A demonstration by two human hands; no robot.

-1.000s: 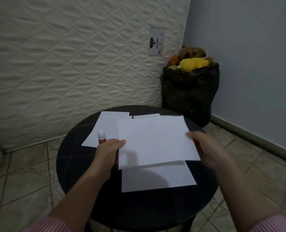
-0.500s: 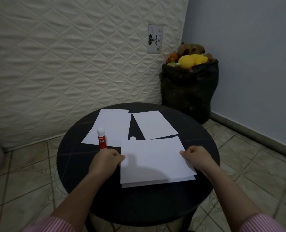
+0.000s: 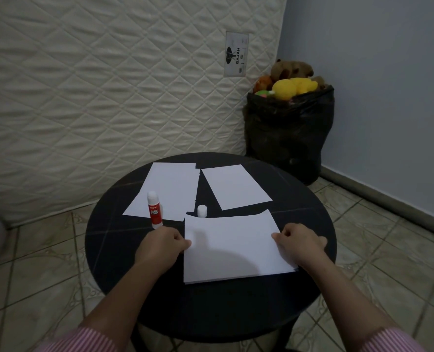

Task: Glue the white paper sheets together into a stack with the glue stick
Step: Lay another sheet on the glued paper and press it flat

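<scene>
Fingertips are hiding under curled knuckles. Left hand (image 3: 160, 246) and right hand (image 3: 298, 243) are now pinching the paper stack (image 3: 233, 247) flat on the round table (image 3: 114, 250), lowered since a second ago. Uncapped glue stick (image 3: 154, 209) is standing upright beside its cap (image 3: 201, 211).
</scene>
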